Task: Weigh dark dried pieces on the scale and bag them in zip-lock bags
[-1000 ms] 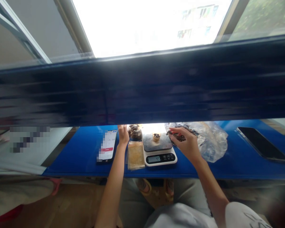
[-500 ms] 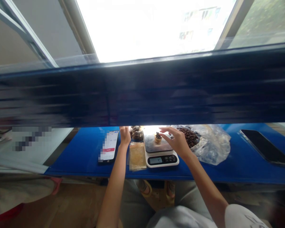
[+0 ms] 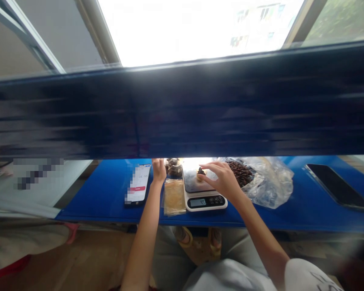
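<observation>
A white kitchen scale [image 3: 194, 209] stands on the blue table, its display reading 49. On its metal plate sits a small pale yellow cup [image 3: 199, 178] with dark pieces [image 3: 201, 171] heaped in it. My right hand [image 3: 223, 176] reaches in from the right, thumb and forefinger apart on either side of the dark pieces. Whether they touch them I cannot tell. My left hand [image 3: 159, 171] is left of the scale, beside a clear bag of dark contents [image 3: 174, 168]. The blue shelf edge hides its fingertips. Flat clear yellowish bags [image 3: 174, 197] lie before it.
A blue shelf edge [image 3: 182, 117] crosses the view above the table. Right of the scale lie a pile of brown pods or beans [image 3: 240, 173] and a crumpled clear plastic bag [image 3: 273, 184]. A lit phone [image 3: 138, 186] is at left, a dark phone [image 3: 336, 186] at right.
My right hand has moved down and left, bringing its thumb and forefinger around the dark pieces on the cup. My left hand stays about where it was. The view has shifted slightly.
</observation>
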The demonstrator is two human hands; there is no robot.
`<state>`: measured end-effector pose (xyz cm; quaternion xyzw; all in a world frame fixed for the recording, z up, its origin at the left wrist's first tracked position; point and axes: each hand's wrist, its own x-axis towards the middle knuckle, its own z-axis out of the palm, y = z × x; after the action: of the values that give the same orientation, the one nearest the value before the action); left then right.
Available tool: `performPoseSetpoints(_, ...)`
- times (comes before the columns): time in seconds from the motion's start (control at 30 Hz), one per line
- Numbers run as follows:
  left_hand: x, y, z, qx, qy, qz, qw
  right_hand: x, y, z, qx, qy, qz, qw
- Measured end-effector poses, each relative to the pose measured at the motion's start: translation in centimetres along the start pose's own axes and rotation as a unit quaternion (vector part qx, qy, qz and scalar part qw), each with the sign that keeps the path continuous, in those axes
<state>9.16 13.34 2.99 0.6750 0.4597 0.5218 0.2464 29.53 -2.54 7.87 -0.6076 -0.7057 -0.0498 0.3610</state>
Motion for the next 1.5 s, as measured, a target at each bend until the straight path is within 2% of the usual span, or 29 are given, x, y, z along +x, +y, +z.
performPoseSetpoints(0.2,0.0,0.3,0.0,-0.001,0.007,0.005,1.000,-0.1,-0.2,0.3,-0.010,0.008,0.005,1.000)
performPoseSetpoints(0.47,0.1,0.3,0.1,0.060,0.001,0.020,0.998,-0.1,-0.5,0.3,-0.012,0.031,0.021,0.999)
performPoseSetpoints(0.73,-0.2,0.4,0.0,0.054,-0.007,0.022,0.998,-0.1,-0.3,1.1,0.049,0.025,0.023,0.998)
performPoseSetpoints(0.87,-0.1,0.4,-0.3,0.055,0.000,0.018,0.998,-0.3,-0.1,0.5,0.060,0.031,0.032,0.997)
performPoseSetpoints(1.03,0.3,-0.1,-0.4,0.054,0.001,0.022,0.998,-1.4,2.3,-1.7,0.040,0.041,0.095,0.994)
performPoseSetpoints(1.27,0.5,-0.4,-0.7,0.055,-0.009,0.022,0.998,-6.2,7.9,-2.8,-0.062,0.046,0.210,0.975)
performPoseSetpoints(1.37,0.5,-0.4,-0.9,0.060,-0.012,0.025,0.998,-7.5,8.5,-2.8,-0.067,0.056,0.217,0.972)
performPoseSetpoints(1.5,0.7,-0.8,-0.9,0.069,-0.013,0.030,0.997,-8.1,8.2,-2.9,-0.043,0.063,0.187,0.979)
